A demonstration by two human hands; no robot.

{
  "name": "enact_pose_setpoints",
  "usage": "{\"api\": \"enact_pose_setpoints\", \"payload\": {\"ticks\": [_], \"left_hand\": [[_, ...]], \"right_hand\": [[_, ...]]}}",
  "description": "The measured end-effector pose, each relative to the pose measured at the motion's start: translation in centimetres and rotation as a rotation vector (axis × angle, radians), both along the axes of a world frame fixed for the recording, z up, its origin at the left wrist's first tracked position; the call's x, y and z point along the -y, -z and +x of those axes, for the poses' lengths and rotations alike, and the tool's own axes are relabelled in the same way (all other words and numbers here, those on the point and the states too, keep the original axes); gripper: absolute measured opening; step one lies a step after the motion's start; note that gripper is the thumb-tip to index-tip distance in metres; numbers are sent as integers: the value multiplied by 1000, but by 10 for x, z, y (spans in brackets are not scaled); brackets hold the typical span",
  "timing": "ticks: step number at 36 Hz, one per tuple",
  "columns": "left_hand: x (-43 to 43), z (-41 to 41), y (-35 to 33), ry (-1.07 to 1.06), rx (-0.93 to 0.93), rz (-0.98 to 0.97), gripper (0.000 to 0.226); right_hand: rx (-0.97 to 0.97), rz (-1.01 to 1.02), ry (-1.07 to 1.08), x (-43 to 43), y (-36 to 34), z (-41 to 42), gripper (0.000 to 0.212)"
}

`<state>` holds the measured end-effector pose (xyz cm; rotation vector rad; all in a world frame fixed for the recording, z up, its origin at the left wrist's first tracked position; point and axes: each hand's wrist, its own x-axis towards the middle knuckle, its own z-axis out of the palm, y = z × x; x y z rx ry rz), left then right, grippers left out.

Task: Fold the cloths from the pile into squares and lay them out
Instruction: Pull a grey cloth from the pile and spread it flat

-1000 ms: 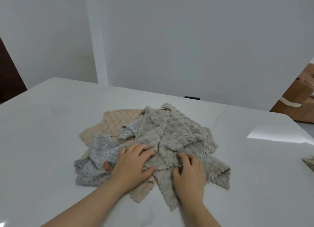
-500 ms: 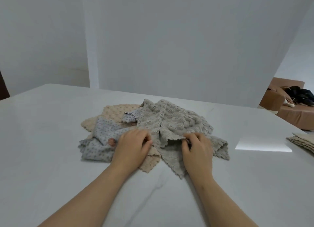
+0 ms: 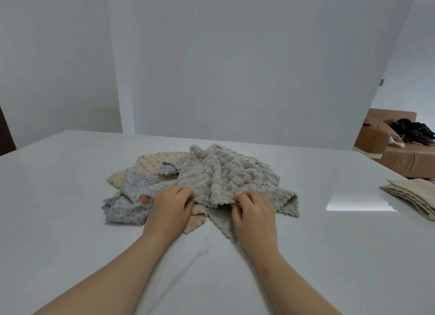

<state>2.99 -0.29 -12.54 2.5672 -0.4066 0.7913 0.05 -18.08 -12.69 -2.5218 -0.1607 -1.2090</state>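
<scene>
A white, glossy table (image 3: 70, 220) fills the lower half of the frame, and the pile (image 3: 188, 185) of crumpled cloths sits on it at the centre. Uppermost, on the pile's right side, lies the grey cloth (image 3: 226, 173), a fluffy taupe piece with a raised bubbly weave and scalloped edges. It is bunched into soft ridges, with one corner trailing toward the bottom of the frame. To its left is the dotted cloth (image 3: 131, 197), pale blue-grey with small dark spots and a round orange-pink patch, rumpled and partly tucked under the grey one. Beneath both is the beige cloth (image 3: 153, 160), peach-toned with the same bubbly texture, showing behind the pile and again at its near edge. At the right edge of the frame a folded stack (image 3: 412, 194) of cream cloths lies flat, well apart from the pile. Brown cardboard boxes (image 3: 400, 154) stand beyond the table at upper right. The left hand (image 3: 170, 206) and right hand (image 3: 255, 211) are both at the grey cloth's near hem, fingers curled and pinching its scalloped edge.
</scene>
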Motion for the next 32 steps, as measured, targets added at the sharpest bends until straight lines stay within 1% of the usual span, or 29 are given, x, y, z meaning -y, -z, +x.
{"api": "enact_pose_setpoints", "payload": {"ticks": [2,4,6,8,12,15,17,21,24,26,30,32], "left_hand": [[0,1,-1,20,20,-34,5],[0,2,-2,26,39,-41,11],[1,3,-2,40,66,-36,20],[2,2,-3,44,95,-35,21],[0,-4,-8,75,157,-161,24],[-2,-7,-11,18,125,-268,25],[-4,-10,-11,-10,92,-291,25],[-6,-21,-9,-3,79,-258,24],[-7,-36,-12,-6,162,-197,25],[-9,-47,-12,7,196,-161,29],[-14,-65,-9,34,179,-106,30],[-16,-74,-8,31,158,-49,27]], "right_hand": [[3,-83,11,-3,1,4,26],[-8,-110,18,-4,2,6,26],[-18,-97,25,-4,2,9,27],[-30,-74,13,-3,2,11,29],[-44,-26,-24,0,1,8,30],[-38,23,-78,0,0,4,32],[-25,18,-107,1,-1,-2,32],[35,46,-144,3,-4,-15,29],[61,70,-128,5,-4,-26,19],[55,77,-130,8,-4,-33,19],[49,64,-136,15,-2,-50,19],[34,27,-109,16,-2,-60,17]]}}
